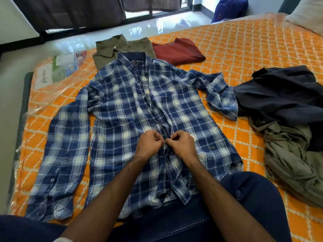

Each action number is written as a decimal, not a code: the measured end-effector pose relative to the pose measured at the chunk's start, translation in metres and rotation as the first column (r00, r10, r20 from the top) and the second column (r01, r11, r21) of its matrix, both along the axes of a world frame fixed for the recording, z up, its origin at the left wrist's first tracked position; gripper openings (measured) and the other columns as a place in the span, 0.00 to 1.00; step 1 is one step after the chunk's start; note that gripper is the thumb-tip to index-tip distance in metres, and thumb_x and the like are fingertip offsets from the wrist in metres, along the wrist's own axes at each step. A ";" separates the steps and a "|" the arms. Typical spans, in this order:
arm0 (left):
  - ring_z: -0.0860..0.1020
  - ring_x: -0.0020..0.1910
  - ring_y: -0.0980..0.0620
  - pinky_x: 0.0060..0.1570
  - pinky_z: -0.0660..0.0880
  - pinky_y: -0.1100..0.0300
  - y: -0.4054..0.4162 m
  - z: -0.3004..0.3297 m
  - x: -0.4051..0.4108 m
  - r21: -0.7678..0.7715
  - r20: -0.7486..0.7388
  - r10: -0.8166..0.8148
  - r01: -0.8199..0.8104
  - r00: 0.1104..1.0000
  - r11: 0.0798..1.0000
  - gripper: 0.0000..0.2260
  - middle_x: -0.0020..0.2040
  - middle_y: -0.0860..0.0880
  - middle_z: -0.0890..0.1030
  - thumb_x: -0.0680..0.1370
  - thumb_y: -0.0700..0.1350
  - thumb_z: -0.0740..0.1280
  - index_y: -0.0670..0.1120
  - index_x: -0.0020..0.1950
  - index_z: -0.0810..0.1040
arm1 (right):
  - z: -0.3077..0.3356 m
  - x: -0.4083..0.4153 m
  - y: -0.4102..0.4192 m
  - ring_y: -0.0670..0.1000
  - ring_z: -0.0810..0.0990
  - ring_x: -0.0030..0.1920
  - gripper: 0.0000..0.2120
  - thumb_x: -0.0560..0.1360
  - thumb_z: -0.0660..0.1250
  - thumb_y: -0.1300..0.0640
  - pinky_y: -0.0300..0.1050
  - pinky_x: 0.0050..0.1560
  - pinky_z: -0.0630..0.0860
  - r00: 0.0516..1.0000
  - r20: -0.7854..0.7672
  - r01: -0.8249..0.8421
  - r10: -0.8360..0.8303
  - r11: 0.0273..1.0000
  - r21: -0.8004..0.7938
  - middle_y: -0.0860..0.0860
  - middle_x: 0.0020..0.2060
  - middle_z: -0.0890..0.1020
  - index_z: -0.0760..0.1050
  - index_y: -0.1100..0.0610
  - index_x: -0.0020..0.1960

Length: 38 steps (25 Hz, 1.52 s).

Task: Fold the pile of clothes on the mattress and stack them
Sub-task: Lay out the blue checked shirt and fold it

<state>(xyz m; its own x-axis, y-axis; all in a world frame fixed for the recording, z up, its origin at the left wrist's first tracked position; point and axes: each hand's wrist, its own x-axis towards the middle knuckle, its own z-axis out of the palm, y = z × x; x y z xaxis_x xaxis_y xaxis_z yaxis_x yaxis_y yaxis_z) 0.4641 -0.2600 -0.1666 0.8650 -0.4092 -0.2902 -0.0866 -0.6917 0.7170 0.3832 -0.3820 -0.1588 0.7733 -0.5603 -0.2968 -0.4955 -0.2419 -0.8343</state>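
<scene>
We see two bare forearms, with no sleeves reaching down to the wrists and no watch, ring or band on either the left hand (148,145) or the right hand (181,145). At the bottom edge, near the left elbow, a small pale patch of cloth (63,240) shows; we cannot tell what garment it belongs to. Our legs are covered by dark blue denim jeans (244,198), with visible seams, lighter stitching and a riveted pocket corner on the right thigh.

Left hand (150,143) and right hand (181,143) — fingertips pinching plaid shirt (122,109) placket.
</scene>
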 end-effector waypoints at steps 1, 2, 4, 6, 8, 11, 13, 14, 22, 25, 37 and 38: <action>0.82 0.37 0.56 0.35 0.77 0.61 0.001 0.001 0.000 -0.056 -0.066 0.042 -0.046 0.997 0.997 0.05 0.39 0.51 0.84 0.74 0.42 0.76 0.48 0.44 0.81 | -0.001 0.000 0.002 0.48 0.84 0.37 0.06 0.75 0.75 0.57 0.44 0.38 0.84 1.000 0.002 -0.003 0.003 1.000 -0.020 0.48 0.37 0.84 0.79 0.55 0.46; 0.81 0.34 0.56 0.30 0.74 0.63 0.003 0.001 0.001 -0.106 -0.130 0.076 -0.091 0.989 0.990 0.04 0.39 0.49 0.84 0.74 0.41 0.76 0.46 0.44 0.81 | -0.002 0.000 0.003 0.47 0.84 0.37 0.05 0.75 0.75 0.56 0.44 0.39 0.83 1.000 0.006 -0.012 0.012 0.999 -0.042 0.48 0.37 0.83 0.79 0.55 0.46; 0.78 0.29 0.58 0.24 0.70 0.65 0.005 0.002 0.001 -0.165 -0.229 0.111 -0.151 0.967 0.975 0.03 0.39 0.47 0.84 0.75 0.39 0.75 0.43 0.46 0.82 | -0.003 0.000 0.005 0.47 0.84 0.38 0.03 0.76 0.74 0.57 0.46 0.41 0.84 0.999 0.017 -0.042 0.043 0.997 -0.064 0.47 0.38 0.83 0.80 0.53 0.45; 0.76 0.26 0.59 0.22 0.69 0.65 0.006 0.002 0.001 -0.180 -0.270 0.123 -0.176 0.955 0.968 0.03 0.39 0.46 0.83 0.76 0.38 0.73 0.42 0.47 0.81 | -0.003 0.000 0.006 0.47 0.84 0.38 0.02 0.76 0.73 0.58 0.47 0.42 0.84 0.998 0.027 -0.057 0.059 0.996 -0.069 0.46 0.38 0.84 0.81 0.53 0.46; 0.75 0.25 0.59 0.22 0.69 0.62 0.006 0.001 0.001 -0.183 -0.283 0.132 -0.189 0.950 0.965 0.03 0.39 0.46 0.82 0.77 0.37 0.73 0.42 0.48 0.81 | -0.004 0.000 0.006 0.45 0.84 0.39 0.01 0.76 0.73 0.58 0.44 0.42 0.83 0.997 0.033 -0.066 0.069 0.995 -0.076 0.46 0.39 0.84 0.82 0.54 0.48; 0.74 0.26 0.57 0.24 0.69 0.61 0.006 -0.001 0.002 -0.184 -0.296 0.133 -0.193 0.946 0.964 0.02 0.39 0.46 0.82 0.77 0.37 0.72 0.42 0.48 0.81 | -0.005 -0.001 0.009 0.44 0.83 0.38 0.03 0.77 0.73 0.57 0.39 0.40 0.82 0.996 0.023 -0.087 0.090 0.992 -0.089 0.46 0.39 0.85 0.83 0.55 0.50; 0.74 0.26 0.57 0.24 0.70 0.61 0.006 -0.001 0.001 -0.187 -0.280 0.147 -0.204 0.949 0.961 0.02 0.39 0.47 0.82 0.77 0.38 0.73 0.43 0.47 0.81 | -0.006 -0.001 0.009 0.43 0.83 0.38 0.03 0.77 0.72 0.56 0.39 0.40 0.81 0.996 0.030 -0.083 0.086 0.994 -0.072 0.45 0.39 0.84 0.83 0.54 0.50; 0.74 0.27 0.57 0.24 0.70 0.61 0.006 -0.001 0.000 -0.189 -0.262 0.161 -0.215 0.951 0.958 0.02 0.39 0.47 0.82 0.77 0.38 0.73 0.43 0.46 0.81 | -0.005 -0.001 0.008 0.42 0.83 0.38 0.04 0.78 0.71 0.55 0.37 0.39 0.80 0.996 0.035 -0.078 0.080 0.995 -0.053 0.45 0.38 0.84 0.83 0.53 0.49; 0.76 0.29 0.52 0.26 0.72 0.59 0.013 -0.002 0.000 -0.269 -0.304 0.158 -0.244 0.939 0.932 0.07 0.36 0.42 0.83 0.77 0.48 0.74 0.44 0.44 0.85 | -0.007 0.001 0.009 0.43 0.84 0.37 0.05 0.75 0.76 0.52 0.39 0.39 0.82 0.998 0.009 -0.063 0.064 0.996 -0.066 0.45 0.37 0.85 0.83 0.53 0.45; 0.76 0.28 0.56 0.26 0.71 0.62 0.009 -0.005 -0.004 -0.235 -0.204 0.170 -0.216 0.964 0.948 0.04 0.37 0.48 0.84 0.76 0.45 0.75 0.45 0.44 0.85 | -0.006 0.004 0.010 0.43 0.83 0.35 0.07 0.75 0.75 0.49 0.39 0.37 0.82 0.997 -0.018 -0.072 0.070 0.990 -0.119 0.45 0.35 0.84 0.82 0.53 0.44; 0.80 0.35 0.50 0.28 0.77 0.61 0.013 0.004 0.008 -0.125 -0.115 -0.001 -0.014 0.993 0.992 0.08 0.43 0.46 0.81 0.79 0.40 0.70 0.45 0.56 0.74 | 0.008 0.014 -0.011 0.47 0.81 0.36 0.03 0.79 0.68 0.60 0.42 0.37 0.81 0.989 -0.072 -0.122 0.130 0.986 0.115 0.51 0.39 0.84 0.79 0.56 0.46; 0.80 0.35 0.51 0.28 0.76 0.62 0.016 0.007 0.017 -0.119 -0.118 -0.006 -0.009 0.993 0.993 0.07 0.44 0.46 0.81 0.80 0.40 0.68 0.45 0.56 0.74 | 0.012 0.019 -0.014 0.47 0.80 0.37 0.04 0.80 0.66 0.59 0.40 0.37 0.79 0.993 -0.023 -0.117 0.119 0.990 0.079 0.51 0.40 0.83 0.77 0.57 0.47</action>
<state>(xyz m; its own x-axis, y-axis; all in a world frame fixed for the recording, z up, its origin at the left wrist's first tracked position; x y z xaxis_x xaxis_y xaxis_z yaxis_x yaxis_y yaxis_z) 0.4812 -0.2440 -0.1595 0.8281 -0.4457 -0.3400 0.0047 -0.6009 0.7993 0.4025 -0.3961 -0.1463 0.8234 -0.4402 -0.3580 -0.4906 -0.2356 -0.8389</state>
